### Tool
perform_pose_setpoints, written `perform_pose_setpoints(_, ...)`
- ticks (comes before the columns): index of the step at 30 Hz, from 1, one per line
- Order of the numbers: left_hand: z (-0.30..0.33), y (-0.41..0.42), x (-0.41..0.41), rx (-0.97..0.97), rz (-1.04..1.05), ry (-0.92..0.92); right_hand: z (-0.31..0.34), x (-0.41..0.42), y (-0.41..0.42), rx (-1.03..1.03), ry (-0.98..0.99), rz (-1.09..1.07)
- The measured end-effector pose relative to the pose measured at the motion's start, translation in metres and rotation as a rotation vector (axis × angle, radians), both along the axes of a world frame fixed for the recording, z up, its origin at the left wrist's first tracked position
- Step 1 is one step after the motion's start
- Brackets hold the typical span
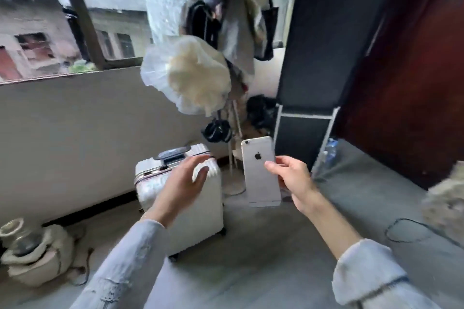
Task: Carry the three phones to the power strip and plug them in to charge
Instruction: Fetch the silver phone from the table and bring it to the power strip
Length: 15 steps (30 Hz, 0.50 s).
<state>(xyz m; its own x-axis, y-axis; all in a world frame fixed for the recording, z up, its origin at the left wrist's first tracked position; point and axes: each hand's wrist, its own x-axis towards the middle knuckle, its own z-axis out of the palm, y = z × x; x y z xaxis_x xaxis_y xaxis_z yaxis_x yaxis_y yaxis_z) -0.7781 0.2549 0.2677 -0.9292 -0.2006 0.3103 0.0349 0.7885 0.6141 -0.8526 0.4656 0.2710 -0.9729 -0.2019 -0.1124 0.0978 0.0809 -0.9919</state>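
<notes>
My right hand [292,180] holds a silver phone [261,175] upright by its right edge, its back with the logo facing me. My left hand [183,187] hovers to the left of the phone, fingers spread, holding nothing. A thin dark cable [401,231] loops on the grey bed cover at the right. No power strip and no other phone shows in the head view.
A white suitcase [198,211] stands just beyond my left hand. Behind it is a coat rack [233,148] with hanging bags and a plastic-wrapped bundle. A folded dark cot [329,57] leans at the right. A pale backpack [32,258] lies on the floor at left.
</notes>
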Motion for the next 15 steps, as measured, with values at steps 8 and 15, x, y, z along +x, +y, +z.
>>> perform_pose_setpoints(8,0.008,0.142,-0.216,-0.022,-0.414,0.001,-0.002,-0.122,0.166,0.010,0.028,-0.463)
perform_pose_setpoints(15,0.004,0.283,-0.348,-0.020,-0.716,-0.023,-0.003,-0.186,0.292,0.014,0.002,-0.745)
